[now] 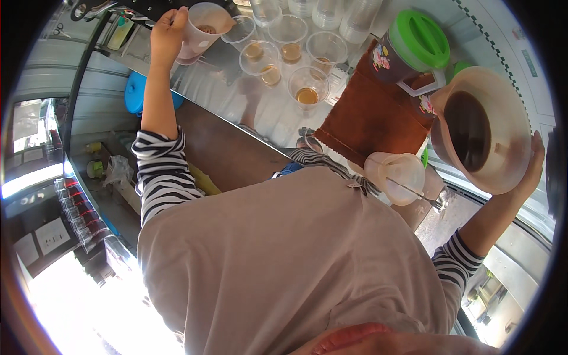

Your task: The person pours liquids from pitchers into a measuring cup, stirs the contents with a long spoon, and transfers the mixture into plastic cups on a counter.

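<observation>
My left hand (167,31) reaches far out and grips the handle of a small translucent jug (204,26) with a little brown liquid at its bottom. It hangs over the steel counter (278,118), beside several clear plastic cups (307,89) that hold amber liquid. My right hand (534,167) holds a large beige pitcher (482,133) from below and outside. The pitcher is tilted toward me and has dark brown liquid inside. Striped sleeves cover both my upper arms.
A dark pitcher with a green lid (411,50) stands on a brown cloth (370,121). A small clear cup with a thin stirrer (395,176) sits near my chest. Empty cups (328,12) line the far edge. A blue tub (135,92) lies below the counter.
</observation>
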Demonstrator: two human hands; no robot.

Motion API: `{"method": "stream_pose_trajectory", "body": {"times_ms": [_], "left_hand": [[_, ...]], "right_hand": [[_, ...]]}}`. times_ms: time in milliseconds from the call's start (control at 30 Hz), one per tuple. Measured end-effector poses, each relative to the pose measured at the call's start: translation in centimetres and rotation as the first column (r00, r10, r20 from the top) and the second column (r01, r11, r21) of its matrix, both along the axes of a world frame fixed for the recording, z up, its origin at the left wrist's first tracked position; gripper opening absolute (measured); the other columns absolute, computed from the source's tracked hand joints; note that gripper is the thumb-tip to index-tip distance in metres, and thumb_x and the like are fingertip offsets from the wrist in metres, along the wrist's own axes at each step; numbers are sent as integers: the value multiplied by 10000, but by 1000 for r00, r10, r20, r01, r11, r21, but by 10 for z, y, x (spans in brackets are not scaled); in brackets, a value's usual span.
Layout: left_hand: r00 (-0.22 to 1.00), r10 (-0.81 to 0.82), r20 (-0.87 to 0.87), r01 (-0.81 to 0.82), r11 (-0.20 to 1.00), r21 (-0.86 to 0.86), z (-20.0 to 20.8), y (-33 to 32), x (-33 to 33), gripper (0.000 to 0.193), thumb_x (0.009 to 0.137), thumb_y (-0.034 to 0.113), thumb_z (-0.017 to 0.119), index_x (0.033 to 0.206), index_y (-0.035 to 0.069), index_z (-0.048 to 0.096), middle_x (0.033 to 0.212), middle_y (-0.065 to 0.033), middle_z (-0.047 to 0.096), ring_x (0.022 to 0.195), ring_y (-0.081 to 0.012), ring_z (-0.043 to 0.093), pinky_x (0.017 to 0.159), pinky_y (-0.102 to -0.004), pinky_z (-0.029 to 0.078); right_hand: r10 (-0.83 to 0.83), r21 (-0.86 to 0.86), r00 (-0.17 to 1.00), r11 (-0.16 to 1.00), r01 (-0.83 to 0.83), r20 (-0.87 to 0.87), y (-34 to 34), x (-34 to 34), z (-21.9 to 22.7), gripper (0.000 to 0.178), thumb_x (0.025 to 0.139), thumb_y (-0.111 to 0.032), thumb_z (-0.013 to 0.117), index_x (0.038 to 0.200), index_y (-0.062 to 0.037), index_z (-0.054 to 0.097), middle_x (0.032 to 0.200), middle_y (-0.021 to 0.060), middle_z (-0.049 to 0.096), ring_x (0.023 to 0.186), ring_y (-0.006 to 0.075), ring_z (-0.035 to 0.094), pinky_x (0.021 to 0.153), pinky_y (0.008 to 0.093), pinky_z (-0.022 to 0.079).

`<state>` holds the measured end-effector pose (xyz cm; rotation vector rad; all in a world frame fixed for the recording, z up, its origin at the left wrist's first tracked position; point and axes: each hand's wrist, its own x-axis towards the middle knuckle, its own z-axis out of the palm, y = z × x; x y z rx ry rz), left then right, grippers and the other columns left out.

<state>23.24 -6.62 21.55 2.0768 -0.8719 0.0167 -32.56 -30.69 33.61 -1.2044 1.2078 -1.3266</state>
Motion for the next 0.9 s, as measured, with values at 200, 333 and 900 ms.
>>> {"method": "stream_pose_trajectory", "body": {"times_ms": [200,333,900], "left_hand": [[994,81,79,-91,986,138,-25,-6,9,415,847,414,571,847,1,614,719,-131,620,661,-223,578,662,-331,461],[985,59,160,-82,987,141,-26,-12,11,419,843,421,564,875,7,619,763,-163,638,699,-291,604,682,-350,469],[800,-395,452,143,857,496,-6,-64,7,350,863,365,532,814,20,571,778,-193,591,764,-390,573,663,-430,447]], "right_hand": [[-39,-52,998,998,37,-45,1,-8,-4,378,826,-287,624,1025,33,598,927,135,632,797,200,638,721,297,530],[-102,-49,995,994,101,-11,8,0,-1,362,835,-287,617,1016,26,602,921,129,633,809,190,636,718,295,527],[-129,-97,987,988,120,-94,4,-7,-7,385,826,-326,614,981,27,607,892,127,634,779,190,635,702,285,519]]}}
